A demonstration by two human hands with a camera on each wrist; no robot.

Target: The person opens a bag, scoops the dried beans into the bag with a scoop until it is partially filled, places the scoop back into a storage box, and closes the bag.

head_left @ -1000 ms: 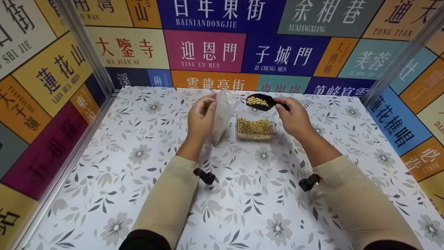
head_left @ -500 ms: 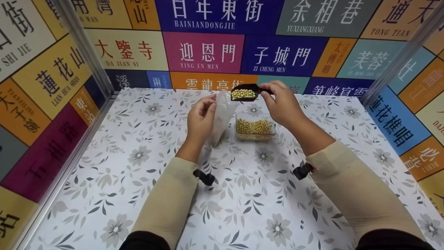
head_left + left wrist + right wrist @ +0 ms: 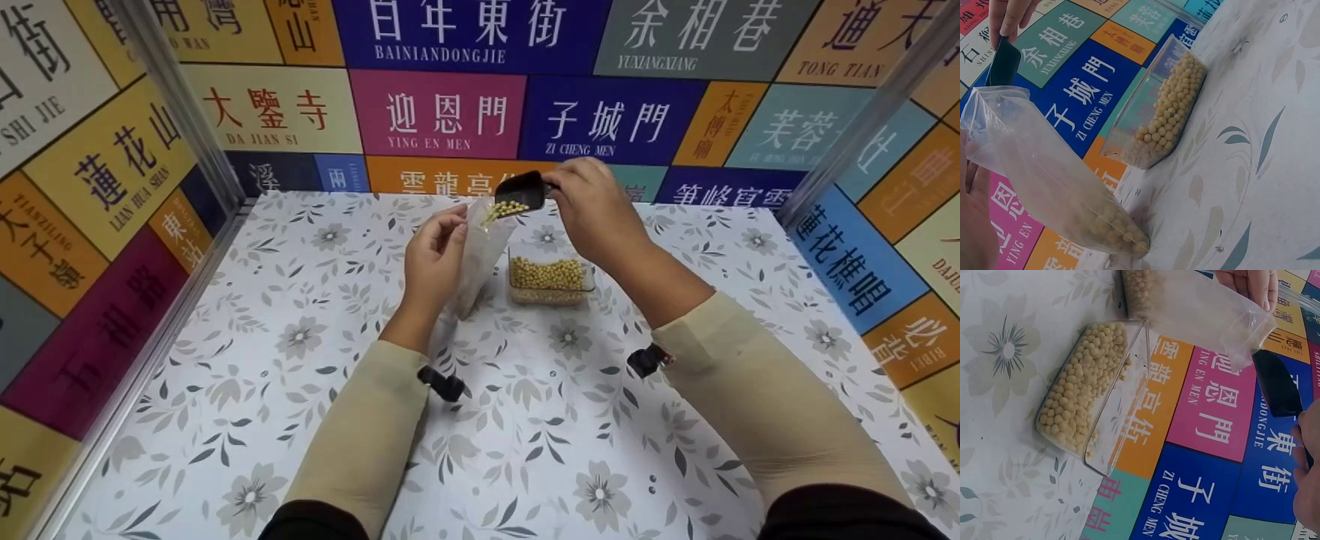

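My left hand [image 3: 437, 255] pinches the upper edge of a translucent plastic zip bag [image 3: 1044, 163], which stands upright on the table with soybeans [image 3: 1112, 225] gathered in its bottom. The handle of a small black scoop [image 3: 523, 190] is gripped by my right hand [image 3: 600, 210]. Tilted at the bag's mouth, the scoop has yellowish soybeans [image 3: 510, 208] sliding over its lip into the opening. Below the scoop and to the right of the bag sits a clear rectangular container [image 3: 1112, 444], partly filled with more soybeans [image 3: 1078, 388].
A white tablecloth [image 3: 525, 450] with grey flowers and leaves covers the table. Colourful panels with Chinese lettering [image 3: 442, 112] rise behind the table and along both sides. A small black device [image 3: 441, 383] is strapped at the left cuff, another device [image 3: 646, 361] at the right.
My right hand has moved left and up with the loaded scoop, from above the container to the bag's mouth. The scoop has tipped and beans now pour. My left hand stays in place.
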